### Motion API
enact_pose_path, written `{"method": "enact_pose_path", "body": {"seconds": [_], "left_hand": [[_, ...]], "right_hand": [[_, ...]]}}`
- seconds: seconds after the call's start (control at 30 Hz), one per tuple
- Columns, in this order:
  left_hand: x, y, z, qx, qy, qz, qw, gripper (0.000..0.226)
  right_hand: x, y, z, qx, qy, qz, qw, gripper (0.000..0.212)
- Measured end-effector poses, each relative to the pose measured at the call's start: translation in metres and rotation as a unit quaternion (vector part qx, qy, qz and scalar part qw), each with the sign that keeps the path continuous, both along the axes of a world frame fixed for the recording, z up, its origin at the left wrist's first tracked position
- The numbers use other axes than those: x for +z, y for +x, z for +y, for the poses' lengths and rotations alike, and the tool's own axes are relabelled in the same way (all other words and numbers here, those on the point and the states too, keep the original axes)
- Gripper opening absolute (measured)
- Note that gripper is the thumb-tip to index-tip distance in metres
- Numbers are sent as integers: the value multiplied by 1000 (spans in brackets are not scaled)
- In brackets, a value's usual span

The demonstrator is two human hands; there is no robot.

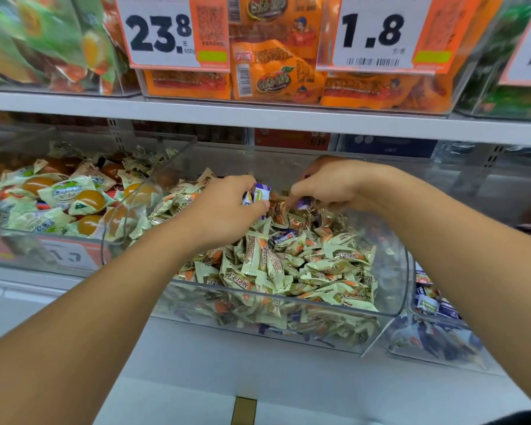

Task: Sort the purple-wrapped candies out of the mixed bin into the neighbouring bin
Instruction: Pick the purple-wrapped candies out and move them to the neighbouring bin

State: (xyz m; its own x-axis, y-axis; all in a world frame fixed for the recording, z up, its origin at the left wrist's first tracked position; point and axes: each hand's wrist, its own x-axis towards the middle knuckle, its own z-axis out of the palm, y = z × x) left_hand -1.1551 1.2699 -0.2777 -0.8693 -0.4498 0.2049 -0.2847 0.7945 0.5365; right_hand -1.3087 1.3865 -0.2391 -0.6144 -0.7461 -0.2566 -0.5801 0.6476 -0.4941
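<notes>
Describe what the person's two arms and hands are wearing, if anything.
Both forearms are bare right up to the frame's edge, with no sleeves in view. The left hand and right hand wear no gloves. No watch, bracelet or ring shows on either wrist or on the visible fingers.

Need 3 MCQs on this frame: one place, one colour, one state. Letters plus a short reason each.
1. Where does the bin holding purple-wrapped candies stand relative to the mixed bin?
A. to its right
B. to its left
C. on the shelf above

2. What colour are most wrappers in the mixed bin?
A. bright red
B. pale cream-green
C. black

3. What is the left hand doing?
A. resting flat on the shelf
B. hanging idle
C. gripping purple-wrapped candies

Key: 1 A, purple packs show through the clear bin at the right edge. 2 B, the pale wrappers fill the pile. 3 C, its fingers curl round purple and white wrappers, while the right hand pinches another purple candy.
</notes>
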Motion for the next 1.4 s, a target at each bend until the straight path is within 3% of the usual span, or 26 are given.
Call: {"method": "enact_pose_path", "body": {"seconds": [0.1,0.2,0.43,0.6,0.7,0.83,0.9,1.0,1.13,1.2,1.3,1.4], "left_hand": [[-1,1,-6,28,-13,1,1000,26],[-2,5,-14,50,-33,9,998,26],[-3,12,-11,11,-39,-38,998,28],[2,14,-17,15,-7,-45,999,18],[5,16,-16,-4,14,-57,998,10],[7,15,-10,-19,-27,-98,995,20],[6,15,-11,-13,-61,-126,990,24],[5,15,-15,-15,-91,-171,981,53],[6,16,-20,-22,-77,-180,980,83],[7,17,-21,-19,-61,-179,982,74],[6,16,-22,-19,-39,-107,993,22],[8,15,-21,-11,-32,-40,999,19]], "right_hand": [[-2,16,-15,77,21,43,996,30],[-5,30,-22,137,124,75,980,47],[-1,14,-7,144,307,230,912,30],[-3,13,-19,141,140,212,957,34],[-15,18,-29,155,156,187,958,44],[-24,18,-33,174,237,161,942,57],[-18,17,-31,195,295,187,916,61],[-8,12,-20,216,361,240,875,57],[-3,7,-9,206,366,193,887,54],[-3,3,-11,168,322,137,922,56],[-2,5,-18,151,225,132,954,57],[-7,16,-28,152,163,166,961,54]]}}
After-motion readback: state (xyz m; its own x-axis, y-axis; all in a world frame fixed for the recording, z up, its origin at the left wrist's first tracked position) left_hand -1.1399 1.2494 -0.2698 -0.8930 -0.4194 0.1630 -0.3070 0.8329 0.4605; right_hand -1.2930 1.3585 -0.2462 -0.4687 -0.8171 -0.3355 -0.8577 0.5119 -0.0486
